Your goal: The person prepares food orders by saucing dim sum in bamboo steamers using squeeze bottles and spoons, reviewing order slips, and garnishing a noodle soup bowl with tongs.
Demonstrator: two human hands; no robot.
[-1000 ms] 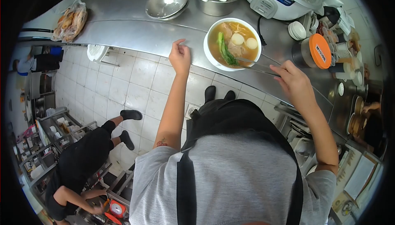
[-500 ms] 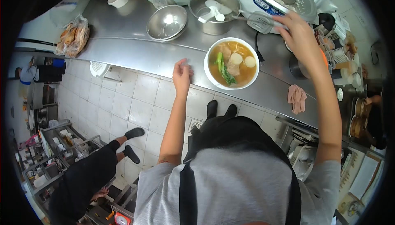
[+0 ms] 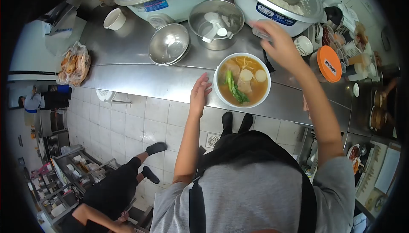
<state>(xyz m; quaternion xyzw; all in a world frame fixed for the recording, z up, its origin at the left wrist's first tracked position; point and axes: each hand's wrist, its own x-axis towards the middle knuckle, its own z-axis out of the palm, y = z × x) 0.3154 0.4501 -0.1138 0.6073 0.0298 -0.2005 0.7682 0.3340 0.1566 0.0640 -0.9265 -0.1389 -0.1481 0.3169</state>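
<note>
A white bowl of soup (image 3: 216, 80) stands on the steel counter, with broth, meat pieces, a green leafy vegetable and round pale slices in it. My left hand (image 3: 200, 93) is just left of the bowl, fingers apart and holding nothing; I cannot tell if the fingertips touch the rim. Beyond the bowl, my right hand (image 3: 279, 43) reaches over the counter before the right rice cooker (image 3: 272, 17), its fingers stretched out and slightly blurred. A metal pot (image 3: 197, 31) with white plastic scoops (image 3: 215, 26) is left of that hand. Cooked rice and a metal bowl are in the cooker.
Stacked metal bowls (image 3: 168, 45), a second rice cooker (image 3: 183, 3), a white cup (image 3: 114, 19) and bagged roast poultry (image 3: 73, 65) line the counter. An orange-lidded tub (image 3: 329, 65) and small white bowls (image 3: 303, 45) are at right. Another person (image 3: 110, 182) is at lower left.
My right hand has drawn down and left, nearer the soup bowl. My left hand has come closer to the bowl's left side, fingers more spread. The camera view has shifted.
</note>
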